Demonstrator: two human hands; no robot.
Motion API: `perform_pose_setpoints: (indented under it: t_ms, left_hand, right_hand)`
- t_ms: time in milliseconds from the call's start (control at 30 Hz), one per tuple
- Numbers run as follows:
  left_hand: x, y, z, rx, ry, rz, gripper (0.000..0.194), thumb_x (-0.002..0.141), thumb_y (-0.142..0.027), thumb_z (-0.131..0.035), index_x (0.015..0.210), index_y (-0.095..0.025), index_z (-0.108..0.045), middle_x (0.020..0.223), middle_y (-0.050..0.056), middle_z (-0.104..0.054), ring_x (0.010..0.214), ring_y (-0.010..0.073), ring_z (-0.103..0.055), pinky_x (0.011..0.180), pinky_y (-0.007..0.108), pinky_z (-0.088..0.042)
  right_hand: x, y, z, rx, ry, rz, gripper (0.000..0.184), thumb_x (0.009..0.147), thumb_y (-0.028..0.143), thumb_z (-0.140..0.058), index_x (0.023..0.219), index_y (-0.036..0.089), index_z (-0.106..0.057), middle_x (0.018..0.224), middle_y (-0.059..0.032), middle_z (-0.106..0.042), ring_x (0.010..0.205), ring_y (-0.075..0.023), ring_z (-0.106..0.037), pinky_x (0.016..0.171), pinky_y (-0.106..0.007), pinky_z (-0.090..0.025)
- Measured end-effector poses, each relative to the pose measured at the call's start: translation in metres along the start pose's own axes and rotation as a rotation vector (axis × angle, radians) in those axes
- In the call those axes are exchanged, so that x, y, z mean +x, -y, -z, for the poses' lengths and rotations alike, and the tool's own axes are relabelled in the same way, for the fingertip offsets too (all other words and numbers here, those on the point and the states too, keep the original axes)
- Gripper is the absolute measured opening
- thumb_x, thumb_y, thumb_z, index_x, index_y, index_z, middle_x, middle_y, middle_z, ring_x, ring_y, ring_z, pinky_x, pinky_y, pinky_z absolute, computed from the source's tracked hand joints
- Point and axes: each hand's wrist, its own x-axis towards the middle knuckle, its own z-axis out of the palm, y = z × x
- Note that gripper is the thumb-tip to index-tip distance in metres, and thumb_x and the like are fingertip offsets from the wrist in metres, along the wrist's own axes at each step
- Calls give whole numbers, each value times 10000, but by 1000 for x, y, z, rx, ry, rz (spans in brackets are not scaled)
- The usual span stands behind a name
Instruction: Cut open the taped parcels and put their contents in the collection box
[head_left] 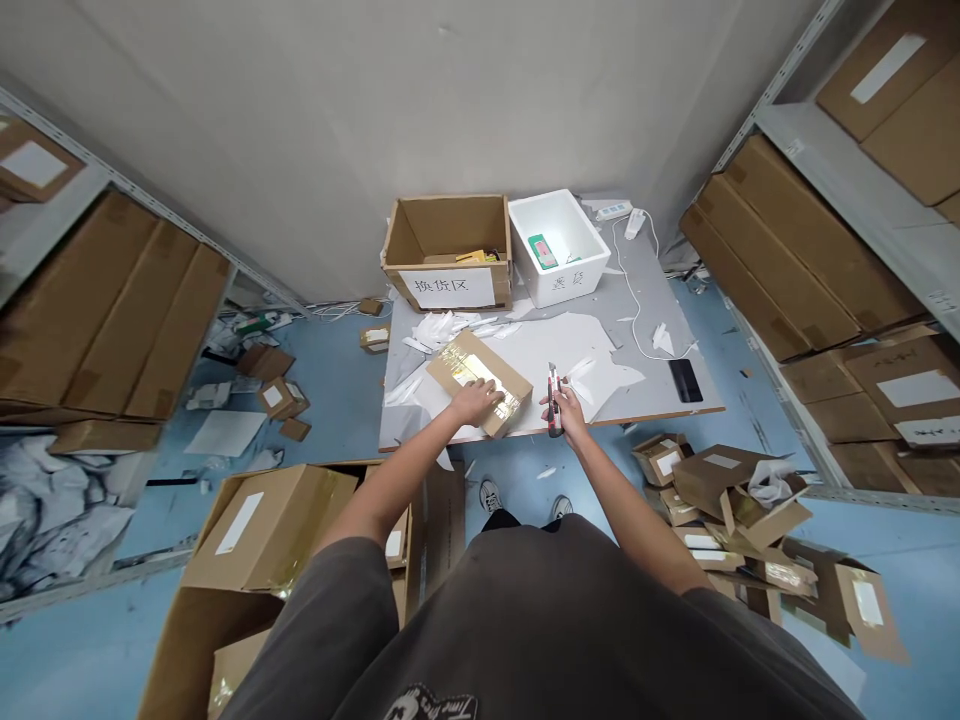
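Note:
A taped cardboard box point(459, 350) lies at an angle near the table's front edge, clear tape shining along its top. My left hand point(477, 400) rests on top of it, fingers spread over the tape. To the right of the box, my right hand point(568, 408) grips a red and black utility knife point(554, 400), its blade end pointing away from me. Knife and box are apart. White paper scraps point(442, 328) lie behind the box, and a torn white sheet point(570, 335) spreads beneath and beside it.
An open cardboard carton point(446, 287) and a white foam box point(562, 285) stand at the table's back. A phone point(685, 381) lies at the right, near a white cable and power strip point(613, 210). Opened boxes point(720, 475) pile on the floor right; a large carton point(176, 640) stands left.

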Motion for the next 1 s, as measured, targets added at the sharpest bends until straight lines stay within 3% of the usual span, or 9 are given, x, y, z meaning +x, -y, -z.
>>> perform_pose_setpoints:
  t_ms: [67, 167, 300, 433, 500, 600, 733, 833, 1000]
  left_hand:
    - [-3, 0, 3, 21, -25, -22, 829, 658, -263, -899, 1441, -336, -638, 1500, 147, -571, 1424, 395, -500, 1221, 507, -366]
    - [-2, -5, 5, 59, -19, -14, 844, 583, -230, -914, 1387, -289, -664, 1437, 172, -601, 1402, 417, -499, 1232, 522, -329]
    - [12, -24, 3, 91, -76, 25, 917, 563, -239, -927, 1420, -229, -600, 1611, 208, -468, 1520, 429, -386, 1273, 547, -263]
    - [24, -48, -1, 81, -95, 144, 1018, 580, -334, -969, 1480, -174, -522, 1667, 250, -393, 1553, 442, -358, 1282, 554, -267]
    - [27, -56, -2, 35, -106, 195, 1043, 580, -378, -983, 1486, -169, -511, 1656, 257, -406, 1545, 444, -379, 1277, 541, -295]
    - [26, -61, -3, -40, -134, 215, 1015, 587, -394, -996, 1462, -193, -523, 1666, 231, -411, 1562, 421, -378, 1259, 491, -350]
    - [24, -58, -6, -94, -151, 211, 998, 585, -395, -1018, 1438, -211, -533, 1696, 210, -387, 1589, 405, -356, 1231, 467, -409]
    - [25, -57, -8, -108, -137, 226, 1028, 580, -420, -1028, 1456, -230, -523, 1718, 204, -367, 1603, 422, -338, 1234, 498, -413]
    - [26, -58, -8, -117, -116, 225, 1066, 579, -431, -1032, 1483, -234, -503, 1740, 210, -341, 1621, 436, -311, 1249, 523, -400]
  right_hand:
    - [5, -1, 3, 41, 16, -4, 518, 969, 763, -483, 1136, 279, -405, 939, -25, -741, 643, -174, -690, 624, -287, -572]
    - [11, -7, 5, -11, 59, -37, 504, 974, 752, -487, 1129, 276, -433, 885, 10, -716, 588, -154, -658, 582, -262, -538]
    - [19, -17, 9, -382, 193, -62, 396, 1067, 617, -403, 1069, 247, -544, 736, 44, -645, 525, -148, -602, 564, -241, -480]
    - [34, -12, 17, -890, 258, 85, 350, 1129, 445, -397, 1140, 228, -671, 944, -37, -766, 863, -190, -728, 747, -231, -484]
    - [43, -3, 22, -1099, 281, 126, 374, 1141, 439, -397, 1249, 235, -690, 1107, -81, -790, 1035, -223, -731, 807, -247, -472]
    - [57, 15, 27, -1282, 341, 145, 428, 1155, 451, -361, 1348, 249, -685, 1242, -113, -780, 1140, -256, -712, 847, -276, -461]
    - [70, 35, 34, -1377, 435, 186, 420, 1147, 444, -390, 1327, 249, -716, 1253, -115, -775, 1218, -270, -670, 886, -285, -452]
    - [74, 42, 41, -1358, 498, 199, 371, 1128, 414, -444, 1231, 228, -748, 1193, -108, -775, 1171, -259, -668, 858, -268, -451]
    - [72, 35, 48, -1103, 515, 66, 328, 1114, 366, -448, 1035, 196, -717, 780, -11, -687, 688, -161, -631, 723, -237, -475]
